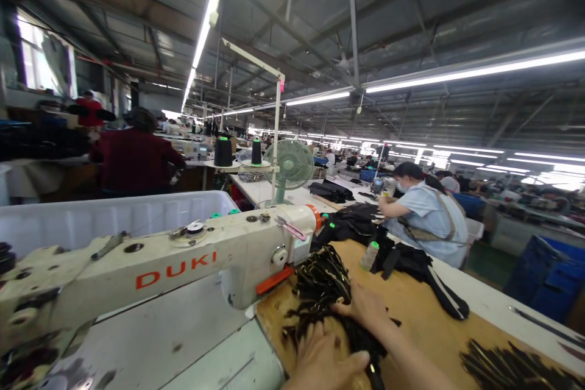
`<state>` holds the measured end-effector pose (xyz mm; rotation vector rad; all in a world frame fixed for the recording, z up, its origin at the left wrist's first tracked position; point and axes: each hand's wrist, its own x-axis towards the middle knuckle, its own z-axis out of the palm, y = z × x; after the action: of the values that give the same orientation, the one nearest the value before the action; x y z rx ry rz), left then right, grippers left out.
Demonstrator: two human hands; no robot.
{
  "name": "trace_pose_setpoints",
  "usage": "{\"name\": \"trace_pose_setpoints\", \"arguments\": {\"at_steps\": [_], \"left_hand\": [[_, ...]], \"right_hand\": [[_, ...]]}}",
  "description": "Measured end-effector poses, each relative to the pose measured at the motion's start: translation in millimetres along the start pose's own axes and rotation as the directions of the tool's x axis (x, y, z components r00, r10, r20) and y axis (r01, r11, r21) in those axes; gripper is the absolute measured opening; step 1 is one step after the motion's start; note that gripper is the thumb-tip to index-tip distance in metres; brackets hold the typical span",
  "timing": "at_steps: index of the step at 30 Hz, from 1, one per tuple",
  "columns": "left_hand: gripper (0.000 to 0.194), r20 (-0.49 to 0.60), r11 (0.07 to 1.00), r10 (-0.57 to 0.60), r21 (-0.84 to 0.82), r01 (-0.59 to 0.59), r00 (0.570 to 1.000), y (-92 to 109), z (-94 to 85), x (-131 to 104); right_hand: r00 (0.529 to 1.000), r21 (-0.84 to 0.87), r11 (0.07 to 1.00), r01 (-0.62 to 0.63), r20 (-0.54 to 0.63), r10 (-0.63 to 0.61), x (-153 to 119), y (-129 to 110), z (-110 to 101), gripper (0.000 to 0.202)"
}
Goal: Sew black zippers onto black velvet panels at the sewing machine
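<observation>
Clock: hours counted from the centre of your view.
Strip bundle (323,271): between five and six o'clock, black strips with gold-coloured lines, heaped on the tan board (411,304) beside the machine.
Your left hand (322,356): near six o'clock, fingers down among the dark strips, thumb spread wide.
Your right hand (368,309): five o'clock, against the bundle's near side — you cannot tell here whether it grips, as the fingertips are partly hidden.
Sewing machine (178,274): eight o'clock, white, lettered DUKI, pink-handled snips (292,229) on top.
Thread cone (369,256): between four and five, upright by black cloth (406,262).
Second bundle (507,365): four o'clock, well apart from your hands.
Co-worker (427,219): between three and four, light-blue top, bent over work.
</observation>
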<state>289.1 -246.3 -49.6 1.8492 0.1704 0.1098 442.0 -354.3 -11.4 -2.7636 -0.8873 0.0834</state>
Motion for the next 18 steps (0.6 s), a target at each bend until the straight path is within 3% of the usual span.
{"name": "trace_pose_setpoints", "arguments": {"at_steps": [3,7,12,18], "left_hand": [[0.032,-0.059,0.989,-0.063,0.133,0.071,0.996,-10.8,-42.4,6.9],[0.028,0.068,0.982,-0.135,0.145,0.124,0.989,-15.5,-86.7,27.4],[0.024,0.094,0.967,-0.231,0.133,0.218,0.968,-25.0,-87.8,14.9],[0.025,0.114,0.974,-0.225,-0.003,0.227,0.968,-23.7,-85.9,-5.3]], "right_hand": [[0.996,0.063,0.995,0.079,0.045,-0.082,-1.4,8.6,1.2,0.087],[0.951,0.203,0.950,0.236,0.151,-0.268,5.3,20.6,-16.8,0.102],[0.902,0.301,0.905,0.300,0.219,-0.372,13.1,27.3,-31.1,0.083],[0.961,0.202,0.953,0.226,0.110,-0.252,7.8,20.5,-44.2,0.092]]}}
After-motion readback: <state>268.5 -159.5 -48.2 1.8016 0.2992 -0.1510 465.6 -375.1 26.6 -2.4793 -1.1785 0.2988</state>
